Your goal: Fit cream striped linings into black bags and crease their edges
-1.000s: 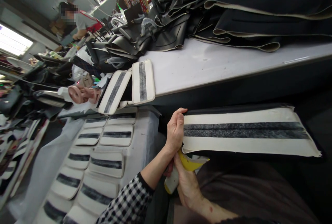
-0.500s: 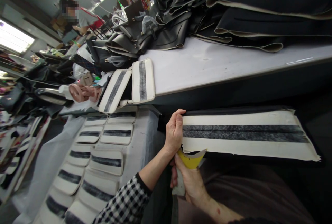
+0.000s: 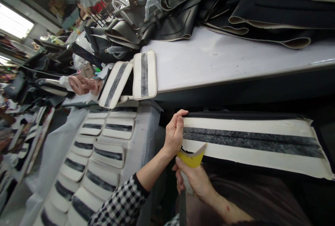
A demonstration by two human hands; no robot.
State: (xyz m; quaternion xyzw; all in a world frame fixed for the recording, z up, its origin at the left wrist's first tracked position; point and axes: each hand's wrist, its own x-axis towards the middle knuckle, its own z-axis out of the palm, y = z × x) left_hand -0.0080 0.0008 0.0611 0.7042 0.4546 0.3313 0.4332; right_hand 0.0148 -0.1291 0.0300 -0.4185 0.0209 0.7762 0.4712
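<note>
One long striped panel (image 3: 251, 143), white with a dark grey band, sits off the white worktop (image 3: 199, 58), in front of its near edge. Left hand (image 3: 173, 133): thumb and fingers pinching the panel's left end. Right hand (image 3: 195, 179): fingers wrapped round the pale handle of a yellow-headed hand tool (image 3: 193, 158). Tool's concave edge overlaps the panel's lower left corner in view; contact: cannot tell. Two short striped panels (image 3: 144, 74) at worktop's near edge; pink fan (image 3: 78, 84) left of them. Sheet-covered table (image 3: 142, 132), lower left: striped pieces (image 3: 119, 128) in two columns.
</note>
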